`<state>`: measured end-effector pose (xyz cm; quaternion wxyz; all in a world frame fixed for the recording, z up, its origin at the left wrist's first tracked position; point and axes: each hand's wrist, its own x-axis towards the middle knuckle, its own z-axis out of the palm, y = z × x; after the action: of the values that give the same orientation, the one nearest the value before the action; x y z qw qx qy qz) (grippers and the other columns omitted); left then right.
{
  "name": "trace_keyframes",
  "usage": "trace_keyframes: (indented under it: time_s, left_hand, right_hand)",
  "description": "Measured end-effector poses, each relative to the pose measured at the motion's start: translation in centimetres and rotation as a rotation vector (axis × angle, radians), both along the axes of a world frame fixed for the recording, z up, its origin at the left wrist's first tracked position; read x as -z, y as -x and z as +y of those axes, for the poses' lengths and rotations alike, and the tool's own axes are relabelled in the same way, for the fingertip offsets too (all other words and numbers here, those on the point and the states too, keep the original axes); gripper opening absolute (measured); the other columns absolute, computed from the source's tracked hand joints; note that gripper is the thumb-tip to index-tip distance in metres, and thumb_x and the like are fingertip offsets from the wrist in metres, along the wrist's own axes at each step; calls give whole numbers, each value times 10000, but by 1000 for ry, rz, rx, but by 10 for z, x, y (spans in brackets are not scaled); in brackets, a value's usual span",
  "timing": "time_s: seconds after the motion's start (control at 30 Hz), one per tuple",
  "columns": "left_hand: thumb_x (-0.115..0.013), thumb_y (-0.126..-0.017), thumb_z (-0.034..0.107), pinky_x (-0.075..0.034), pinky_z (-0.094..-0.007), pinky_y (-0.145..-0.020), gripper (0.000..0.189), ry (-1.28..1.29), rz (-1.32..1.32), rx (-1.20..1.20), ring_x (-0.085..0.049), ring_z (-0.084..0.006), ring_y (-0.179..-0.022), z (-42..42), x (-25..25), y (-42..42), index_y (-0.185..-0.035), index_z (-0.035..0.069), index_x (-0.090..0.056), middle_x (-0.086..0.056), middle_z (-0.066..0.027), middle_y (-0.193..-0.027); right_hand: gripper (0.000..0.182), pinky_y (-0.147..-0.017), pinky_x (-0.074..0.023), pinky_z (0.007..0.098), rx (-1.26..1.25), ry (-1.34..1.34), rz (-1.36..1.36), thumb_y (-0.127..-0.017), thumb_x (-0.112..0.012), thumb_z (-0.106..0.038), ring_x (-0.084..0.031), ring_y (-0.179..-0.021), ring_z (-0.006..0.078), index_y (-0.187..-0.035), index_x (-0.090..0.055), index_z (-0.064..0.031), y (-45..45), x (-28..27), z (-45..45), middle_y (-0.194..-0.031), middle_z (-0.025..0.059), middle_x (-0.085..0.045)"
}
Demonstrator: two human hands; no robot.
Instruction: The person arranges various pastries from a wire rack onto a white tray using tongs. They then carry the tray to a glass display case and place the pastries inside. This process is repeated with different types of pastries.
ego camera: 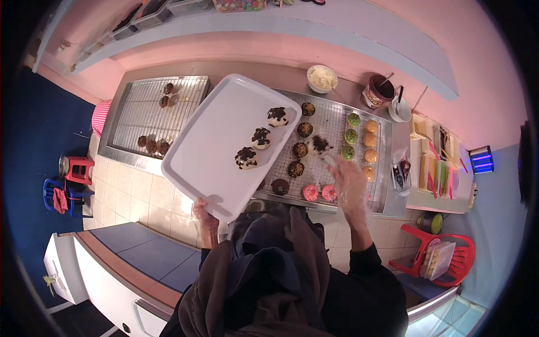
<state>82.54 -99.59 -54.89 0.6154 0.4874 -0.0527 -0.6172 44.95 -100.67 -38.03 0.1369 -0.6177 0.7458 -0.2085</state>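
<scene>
My left hand [205,215] grips the near left corner of a white plastic tray [198,147], held tilted over the metal work table. Three white-topped doughnuts with dark crumbs [261,138] lie on its right part. My right hand [351,185], in a clear plastic glove, is over the wire rack [332,120]. Its fingertips are beside a blurred white patch with dark crumbs [321,144]; whether they touch it is unclear. Around it on the rack are brown-topped doughnuts [300,150], green-topped ones [350,136], glazed plain ones [370,155] and pink ones [310,192].
Another wire rack [139,105] with small brown doughnuts stands at left. Behind the right rack are a bowl of cream [322,78], a brown tub [378,90] and a white bowl [399,110]. Topping containers [438,156] stand at right. A shelf [294,25] overhangs the back.
</scene>
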Motion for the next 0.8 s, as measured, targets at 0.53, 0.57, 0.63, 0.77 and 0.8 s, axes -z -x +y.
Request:
trace_keyframes:
  time_s: [0.53, 0.57, 0.63, 0.77, 0.8]
  left_hand:
    - [-507, -602, 151, -516, -388, -754, 441, 53, 31, 61, -604, -293, -805, 6, -5, 18, -1006, -27, -525, -582, -130, -902]
    - [-506, -603, 158, -514, -386, -757, 441, 45, 11, 67, -603, -290, -807, 7, -5, 17, -1005, -23, -527, -581, -130, -901]
    - [-501, -616, 188, -502, -395, -783, 474, 35, 13, 82, -596, -287, -842, 8, -5, 16, -1045, -13, -523, -584, -127, -923]
    - [-501, -622, 211, -495, -402, -798, 492, 44, 17, 71, -590, -284, -870, 10, -7, 13, -1063, -7, -523, -585, -122, -932]
    - [-504, -589, 178, -505, -400, -769, 449, 20, 13, 12, -593, -280, -841, 10, -7, 12, -995, -13, -530, -574, -120, -907]
  right_hand:
    - [411, -622, -504, 401, -459, -94, -96, -853, -578, -343, -621, -753, 306, -1156, -515, -71, -129, 16, 17, -896, 129, -584]
    - [419, -620, -503, 403, -443, -90, -97, -852, -579, -346, -620, -760, 309, -1162, -512, -71, -128, 14, 19, -902, 130, -584]
    - [440, -628, -499, 412, -405, -122, -109, -851, -583, -342, -617, -775, 319, -1186, -499, -71, -121, 4, 24, -898, 135, -583]
    - [464, -680, -481, 435, -184, -165, -137, -845, -604, -311, -607, -814, 346, -1221, -488, -66, -70, -16, 32, -892, 155, -597]
    - [462, -696, -476, 441, -126, -66, -145, -843, -611, -303, -605, -826, 352, -1221, -493, -64, -49, -15, 34, -898, 161, -604]
